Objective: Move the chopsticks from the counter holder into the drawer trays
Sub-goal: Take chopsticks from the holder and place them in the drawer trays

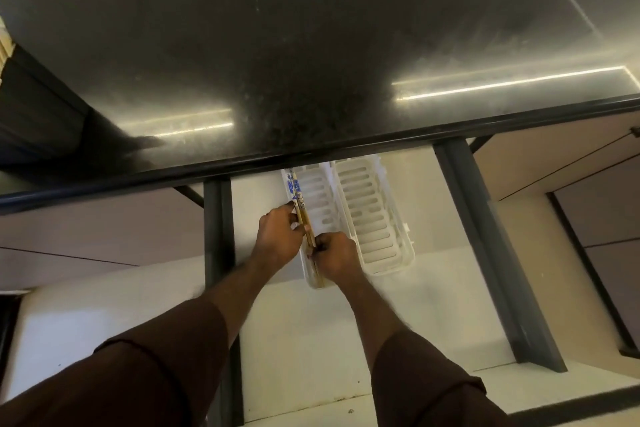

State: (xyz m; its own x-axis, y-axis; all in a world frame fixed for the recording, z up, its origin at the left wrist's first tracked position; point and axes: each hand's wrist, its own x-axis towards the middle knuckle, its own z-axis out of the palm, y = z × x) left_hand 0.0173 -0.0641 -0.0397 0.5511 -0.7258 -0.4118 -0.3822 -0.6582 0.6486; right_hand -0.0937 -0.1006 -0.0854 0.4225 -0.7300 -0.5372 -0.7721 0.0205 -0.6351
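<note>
At the far left of the frame a sliver of something pale and slatted shows on the dark counter (311, 45), too cropped to say whether it is the holder. The counter itself is polished black stone, speckled, with two bright streaks of light on it. Below its edge, just left of centre, the open drawer (263, 322) has a smooth white floor and dark grey metal rails. The left hand (277, 236) is curled, thumb and fingertips pinching the middle of the chopsticks (304, 218), and just beside it the right hand (337, 255) is closed round their lower end. The chopsticks are thin wooden sticks, brown along the shaft with a blue-and-white pattern at the top end, lying lengthwise in the left tray (317, 191) — being settled into place, I'd judge. The right tray (374, 218), touching its neighbour, is the same white plastic with rows of oblong slots, and it looks bare. So one bundle appears nearly placed; whether more wait up on the counter cannot be told from here.
</note>
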